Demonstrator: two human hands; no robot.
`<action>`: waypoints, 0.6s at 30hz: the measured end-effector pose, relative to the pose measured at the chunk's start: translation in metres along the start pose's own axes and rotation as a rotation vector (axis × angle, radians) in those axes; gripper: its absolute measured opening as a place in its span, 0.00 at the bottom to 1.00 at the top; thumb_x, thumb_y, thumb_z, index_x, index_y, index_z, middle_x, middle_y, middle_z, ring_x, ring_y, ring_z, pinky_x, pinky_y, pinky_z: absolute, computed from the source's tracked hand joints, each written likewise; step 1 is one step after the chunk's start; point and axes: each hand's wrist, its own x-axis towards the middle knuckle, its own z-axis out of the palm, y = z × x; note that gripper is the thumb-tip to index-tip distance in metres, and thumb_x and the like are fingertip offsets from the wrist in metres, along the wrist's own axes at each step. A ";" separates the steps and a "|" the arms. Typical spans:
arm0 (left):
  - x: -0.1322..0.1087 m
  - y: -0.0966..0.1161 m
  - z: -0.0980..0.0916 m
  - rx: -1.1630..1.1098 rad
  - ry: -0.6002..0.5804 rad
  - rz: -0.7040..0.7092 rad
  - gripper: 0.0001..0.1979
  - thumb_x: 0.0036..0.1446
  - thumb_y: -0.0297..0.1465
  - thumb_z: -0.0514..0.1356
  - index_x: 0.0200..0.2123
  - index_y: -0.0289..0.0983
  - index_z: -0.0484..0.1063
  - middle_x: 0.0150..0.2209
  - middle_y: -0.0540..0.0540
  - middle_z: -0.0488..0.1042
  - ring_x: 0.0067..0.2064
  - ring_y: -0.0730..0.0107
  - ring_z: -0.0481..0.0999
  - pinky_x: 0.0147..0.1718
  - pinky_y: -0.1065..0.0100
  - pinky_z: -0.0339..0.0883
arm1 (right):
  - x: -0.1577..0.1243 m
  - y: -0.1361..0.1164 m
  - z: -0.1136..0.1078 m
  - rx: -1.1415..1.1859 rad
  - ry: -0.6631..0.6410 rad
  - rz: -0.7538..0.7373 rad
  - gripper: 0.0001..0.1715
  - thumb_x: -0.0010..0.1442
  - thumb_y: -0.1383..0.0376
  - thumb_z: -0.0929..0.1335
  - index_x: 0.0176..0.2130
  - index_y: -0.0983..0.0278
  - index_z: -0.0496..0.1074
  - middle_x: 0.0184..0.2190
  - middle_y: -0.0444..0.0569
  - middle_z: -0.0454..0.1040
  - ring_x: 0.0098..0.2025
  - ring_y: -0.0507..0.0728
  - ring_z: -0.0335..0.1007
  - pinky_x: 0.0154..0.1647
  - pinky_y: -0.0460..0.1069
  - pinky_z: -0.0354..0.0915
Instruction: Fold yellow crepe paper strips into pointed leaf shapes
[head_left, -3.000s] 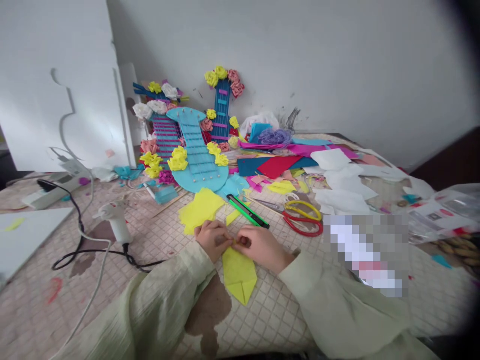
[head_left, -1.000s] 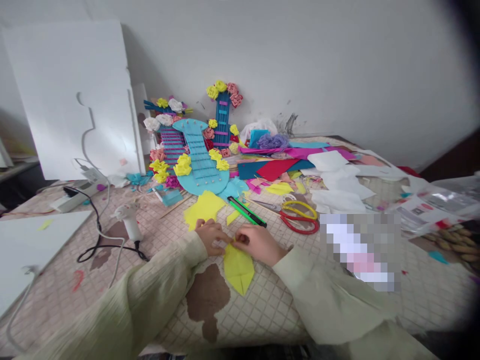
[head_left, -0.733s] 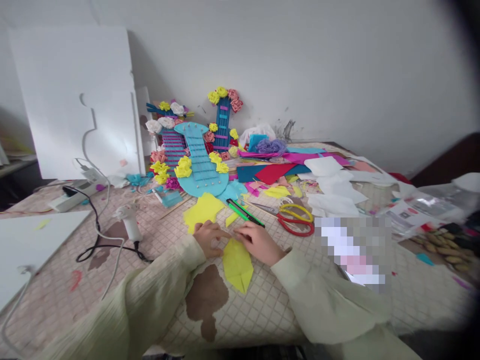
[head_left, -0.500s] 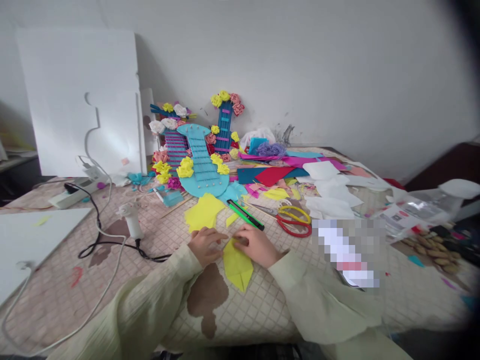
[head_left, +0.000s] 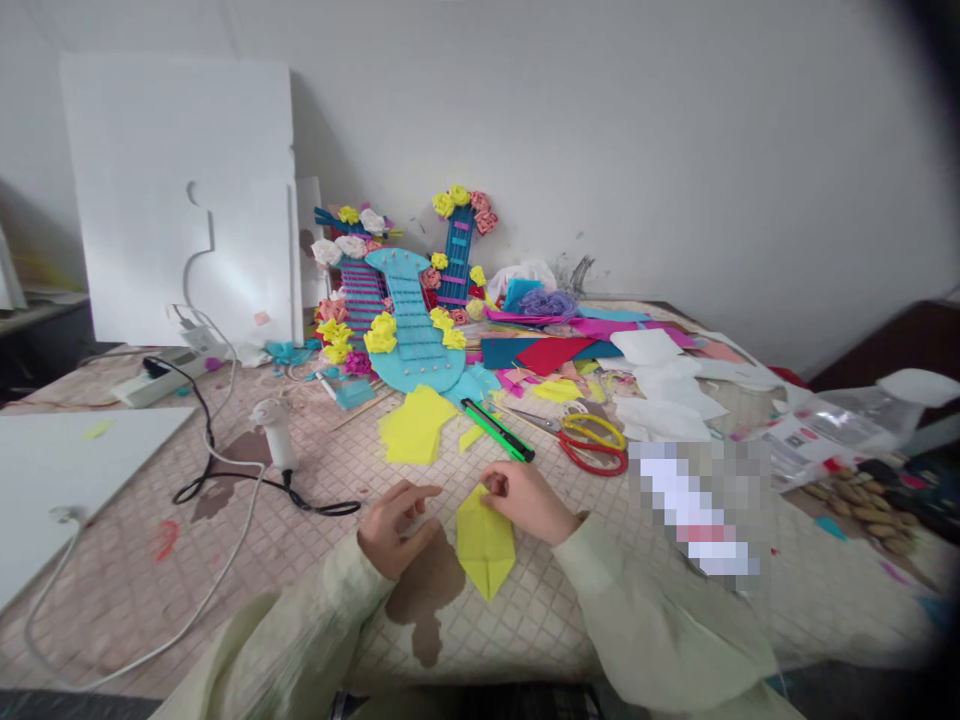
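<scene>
A folded yellow paper (head_left: pixel 484 541) lies on the checked tablecloth (head_left: pixel 540 620) in front of me. My right hand (head_left: pixel 525 499) rests on its top end, fingers curled and pinching the paper's tip. My left hand (head_left: pixel 394 522) is off the paper, just to its left, with the fingers loosely apart and the forefinger pointing toward the paper. It holds nothing.
Beyond the hands lie a green utility knife (head_left: pixel 498 431), yellow-and-red scissors (head_left: pixel 592 443) and a loose yellow sheet (head_left: pixel 414 427). A glue gun (head_left: pixel 276 432) with its cable stands at left. Paper guitars with flowers (head_left: pixel 409 318) and coloured sheets crowd the back. White foam boards (head_left: pixel 180 200) lean on the wall.
My left hand has let go of the yellow paper and drawn back to the left. The right hand stays on the paper's top. The view has shifted a little.
</scene>
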 end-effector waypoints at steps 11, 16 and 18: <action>0.013 0.011 0.011 -0.506 -0.118 -0.314 0.23 0.49 0.38 0.55 0.48 0.34 0.59 0.40 0.41 0.70 0.39 0.67 0.71 0.37 0.65 0.66 | -0.001 -0.009 -0.015 0.605 -0.083 0.146 0.09 0.47 0.63 0.66 0.28 0.66 0.64 0.22 0.40 0.64 0.21 0.46 0.59 0.18 0.41 0.54; 0.038 0.023 0.010 -0.788 -0.247 -0.477 0.25 0.47 0.46 0.54 0.42 0.32 0.64 0.31 0.45 0.72 0.30 0.69 0.72 0.29 0.68 0.66 | 0.002 -0.008 -0.013 0.856 0.032 0.245 0.12 0.45 0.61 0.68 0.27 0.66 0.61 0.16 0.37 0.59 0.15 0.44 0.52 0.12 0.40 0.46; 0.047 0.022 0.009 -0.778 -0.241 -0.485 0.25 0.45 0.47 0.56 0.38 0.31 0.67 0.29 0.46 0.72 0.29 0.70 0.71 0.26 0.70 0.65 | 0.002 -0.007 -0.012 0.867 0.073 0.266 0.12 0.46 0.61 0.67 0.28 0.66 0.61 0.16 0.37 0.60 0.14 0.44 0.54 0.11 0.40 0.47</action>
